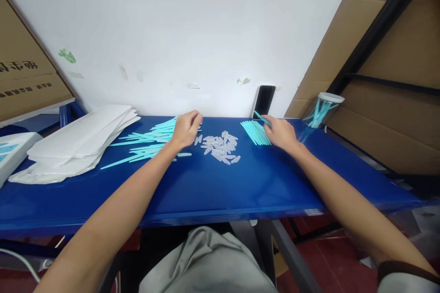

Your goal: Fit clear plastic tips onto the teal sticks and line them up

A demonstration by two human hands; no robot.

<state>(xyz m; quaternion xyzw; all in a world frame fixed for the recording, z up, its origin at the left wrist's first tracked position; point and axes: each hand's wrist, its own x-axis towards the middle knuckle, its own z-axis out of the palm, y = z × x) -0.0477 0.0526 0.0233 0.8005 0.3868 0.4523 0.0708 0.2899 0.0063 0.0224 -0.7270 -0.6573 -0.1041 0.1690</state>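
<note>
My left hand rests on the blue table with its fingers curled, at the right end of a loose scatter of teal plastic sticks. What it holds, if anything, is hidden. A pile of small clear plastic caps lies between my hands. My right hand pinches one teal stick just beside a neat row of teal sticks.
A stack of white sheets lies at the table's left. A dark phone leans against the white wall. A clear jar with teal sticks lies at the right. Cardboard boxes stand right and left.
</note>
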